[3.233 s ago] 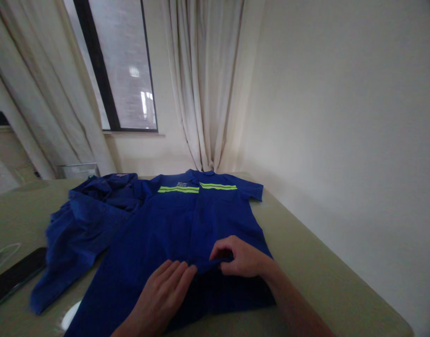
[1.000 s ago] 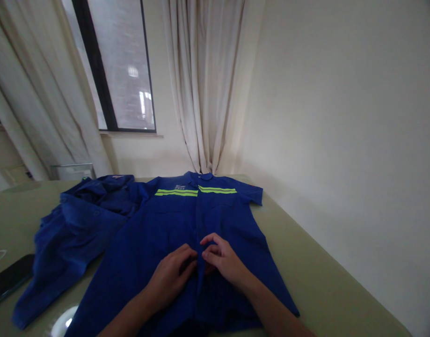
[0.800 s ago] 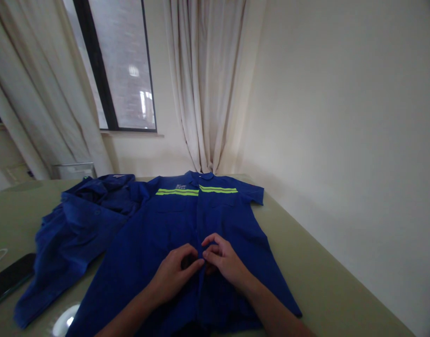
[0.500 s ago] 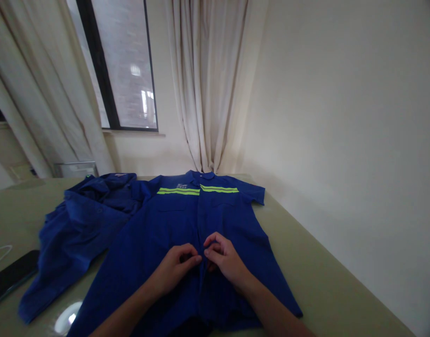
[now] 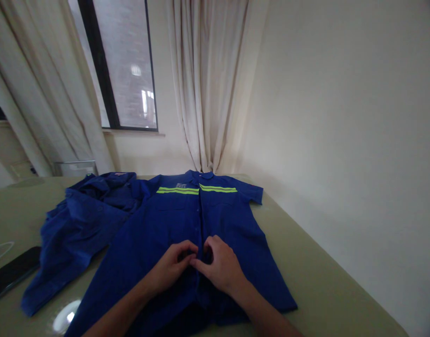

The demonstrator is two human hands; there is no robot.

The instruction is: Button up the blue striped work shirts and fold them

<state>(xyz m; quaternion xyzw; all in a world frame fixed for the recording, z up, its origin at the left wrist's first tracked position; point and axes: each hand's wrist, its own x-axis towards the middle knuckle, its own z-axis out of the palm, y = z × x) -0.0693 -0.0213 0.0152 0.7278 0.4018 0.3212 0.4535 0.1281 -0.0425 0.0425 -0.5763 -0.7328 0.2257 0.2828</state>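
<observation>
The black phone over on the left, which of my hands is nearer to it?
Left. Your left hand is to the right of the phone, at the shirt's front opening; your right hand is just beyond it, farther right.

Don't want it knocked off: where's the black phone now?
In the head view, the black phone lies on the table at the picture's left edge, beside the crumpled blue garment.

Room on table right of shirt; crumpled garment at left

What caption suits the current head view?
Left hand and right hand at the front opening of a blue shirt spread on a table, beside a crumpled blue garment.
</observation>
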